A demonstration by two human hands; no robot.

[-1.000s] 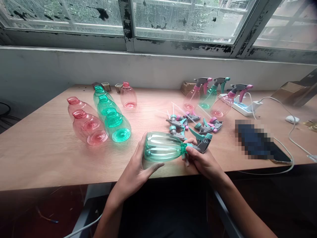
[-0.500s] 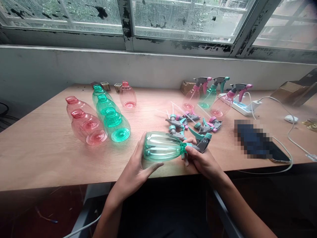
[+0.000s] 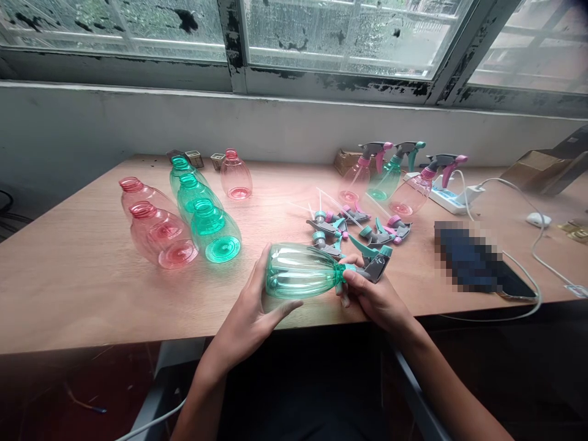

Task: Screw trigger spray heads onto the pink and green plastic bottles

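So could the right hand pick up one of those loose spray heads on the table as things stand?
Probably not without letting go first: the right hand is gripping the neck of the held green bottle. Otherwise, the loose spray heads look close by, lying beyond it.

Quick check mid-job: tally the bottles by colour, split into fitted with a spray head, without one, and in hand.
Pink bottles with spray heads: 2
Green bottle with spray head: 1
Pink bottles without: 3
Green bottles without: 3
Held green bottle, left hand at its base, right hand at its neck: 1
Total: 10
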